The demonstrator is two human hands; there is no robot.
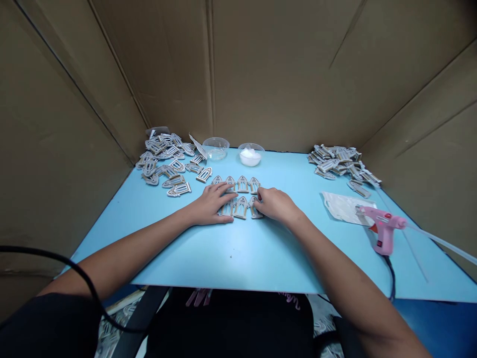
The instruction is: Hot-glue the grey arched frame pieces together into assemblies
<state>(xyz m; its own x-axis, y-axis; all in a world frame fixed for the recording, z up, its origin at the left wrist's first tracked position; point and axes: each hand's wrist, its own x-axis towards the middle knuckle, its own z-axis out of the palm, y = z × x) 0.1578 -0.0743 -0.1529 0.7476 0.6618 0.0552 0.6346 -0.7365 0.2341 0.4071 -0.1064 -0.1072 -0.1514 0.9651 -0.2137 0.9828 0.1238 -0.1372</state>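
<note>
Small arch-shaped window cut-outs (243, 184) lie in two rows on the light blue board (242, 258). My left hand (210, 204) rests flat on the left end of the rows, fingers stretched over the pieces. My right hand (275, 204) is curled at the right end of the near row, its fingertips pinching or pressing one arch piece (254, 208). One more arch piece (241, 207) lies between the two hands.
A heap of arch pieces (166, 159) lies at the far left, another heap (341, 161) at the far right. Two small clear bowls (215, 147) (250, 154) stand at the back. A pink glue gun (382, 226) and a white cloth (345, 206) lie right. Cardboard walls surround the board.
</note>
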